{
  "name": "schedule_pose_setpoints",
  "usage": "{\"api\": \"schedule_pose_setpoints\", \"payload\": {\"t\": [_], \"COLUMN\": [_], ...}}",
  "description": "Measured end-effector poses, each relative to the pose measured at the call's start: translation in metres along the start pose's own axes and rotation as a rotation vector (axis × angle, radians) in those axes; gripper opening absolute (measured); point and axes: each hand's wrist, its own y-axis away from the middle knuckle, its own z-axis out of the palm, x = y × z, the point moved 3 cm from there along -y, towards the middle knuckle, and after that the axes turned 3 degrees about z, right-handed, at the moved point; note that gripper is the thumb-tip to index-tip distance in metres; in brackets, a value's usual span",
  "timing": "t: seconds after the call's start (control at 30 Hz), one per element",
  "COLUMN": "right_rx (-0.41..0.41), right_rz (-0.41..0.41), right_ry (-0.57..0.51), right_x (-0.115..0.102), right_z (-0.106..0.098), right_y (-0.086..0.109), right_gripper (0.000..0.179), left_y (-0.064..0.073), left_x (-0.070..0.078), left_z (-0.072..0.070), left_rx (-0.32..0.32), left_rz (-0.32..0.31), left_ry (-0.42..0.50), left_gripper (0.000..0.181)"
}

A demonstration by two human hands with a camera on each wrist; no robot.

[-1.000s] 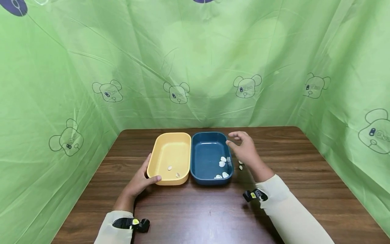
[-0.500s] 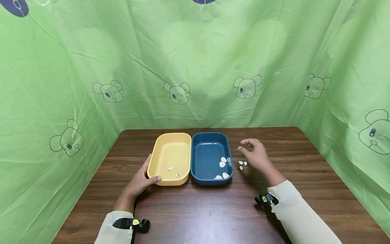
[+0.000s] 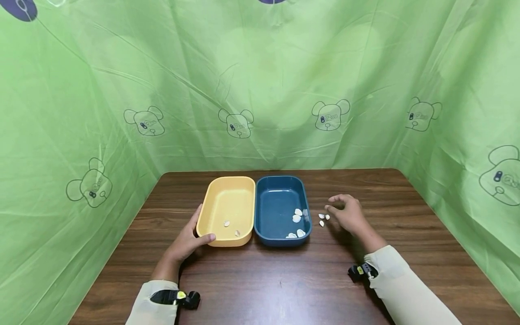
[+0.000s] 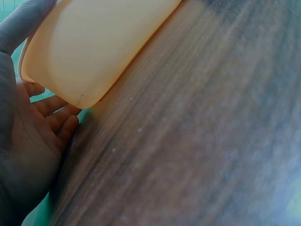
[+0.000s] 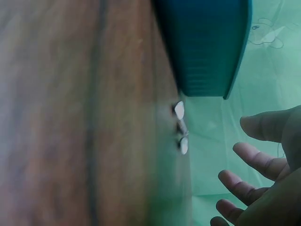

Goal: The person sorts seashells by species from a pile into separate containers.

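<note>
My left hand (image 3: pixel 184 241) grips the near left corner of a yellow plastic tray (image 3: pixel 207 198), its thumb over the rim and its fingers along the outer wall. In the left wrist view, the fingertips lie against the tray's side (image 4: pixel 94 52). Two small pale shells (image 3: pixel 226 223) lie inside it. Over the table at the right hovers my right hand (image 3: pixel 348 214), fingers spread and nothing between them. Just left of its fingertips are three small white shells (image 3: pixel 322 216) on the wood, also seen as shells (image 5: pixel 179 110) in the right wrist view.
A dark blue tray (image 3: pixel 270 205) stands right beside the yellow one, with several white shells (image 3: pixel 297 218) toward its near right side. Both sit on a brown wooden table (image 3: pixel 260 280). Green patterned cloth (image 3: pixel 276 149) hangs behind and at both sides.
My right hand has moved from the blue tray's right rim rightward and toward me, uncovering the three loose shells. The left hand and both trays have stayed put.
</note>
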Motion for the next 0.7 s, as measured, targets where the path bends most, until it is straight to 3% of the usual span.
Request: {"api": "schedule_pose_setpoints", "payload": {"t": [0.33, 0.53, 0.7], "right_rx": [-0.003, -0.062, -0.096], "right_rz": [-0.029, -0.046, -0.007], "right_ry": [-0.024, -0.019, -0.068], "right_x": [0.022, 0.036, 0.043], "right_z": [0.002, 0.006, 0.008], "right_y": [-0.004, -0.007, -0.006], "right_gripper": [0.031, 0.037, 0.039], "left_y": [0.001, 0.001, 0.0], "left_x": [-0.001, 0.0, 0.001], "left_z": [0.0, 0.0, 0.0], "left_rx": [0.0, 0.0, -0.006], "left_rz": [0.008, 0.002, 0.012], "left_ry": [0.004, 0.018, 0.018], "left_gripper": [0.116, 0.116, 0.116]}}
